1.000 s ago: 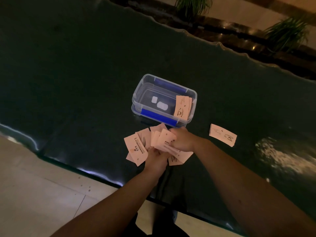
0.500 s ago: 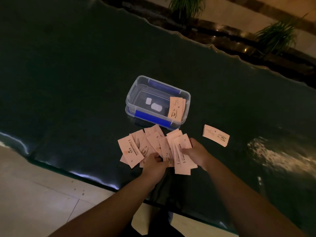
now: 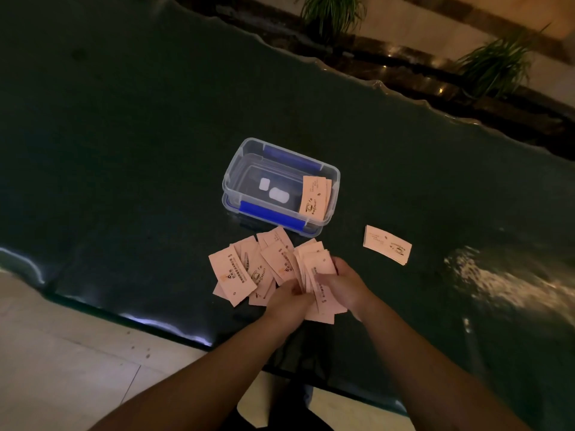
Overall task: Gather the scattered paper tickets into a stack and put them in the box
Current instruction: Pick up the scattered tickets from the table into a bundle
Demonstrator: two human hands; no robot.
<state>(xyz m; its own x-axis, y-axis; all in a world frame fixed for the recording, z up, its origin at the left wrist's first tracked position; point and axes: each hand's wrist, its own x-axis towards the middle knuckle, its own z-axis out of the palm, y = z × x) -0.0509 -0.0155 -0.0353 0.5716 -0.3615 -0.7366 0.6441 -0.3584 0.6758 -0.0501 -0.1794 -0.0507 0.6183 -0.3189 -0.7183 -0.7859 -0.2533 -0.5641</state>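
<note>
Several pink paper tickets (image 3: 245, 272) lie fanned out on the dark table just in front of a clear plastic box (image 3: 236, 169) with blue clips. A small stack of tickets (image 3: 314, 197) leans inside the box at its right end. My right hand (image 3: 343, 283) grips a bunch of tickets (image 3: 315, 265) on edge. My left hand (image 3: 291, 298) presses against the same bunch from the left. A separate small stack of tickets (image 3: 387, 248) rests apart on the table, to the right of the box.
The dark green table (image 3: 124, 135) has a near edge just below my hands, with pale floor tiles (image 3: 62, 368) beyond it. Two potted plants (image 3: 334, 10) stand past the far edge. A bright reflection (image 3: 504, 284) glares on the table's right side.
My hands have come together; the right hand has swept its tickets leftward into a tighter bunch against the left hand. The camera view has shifted slightly.
</note>
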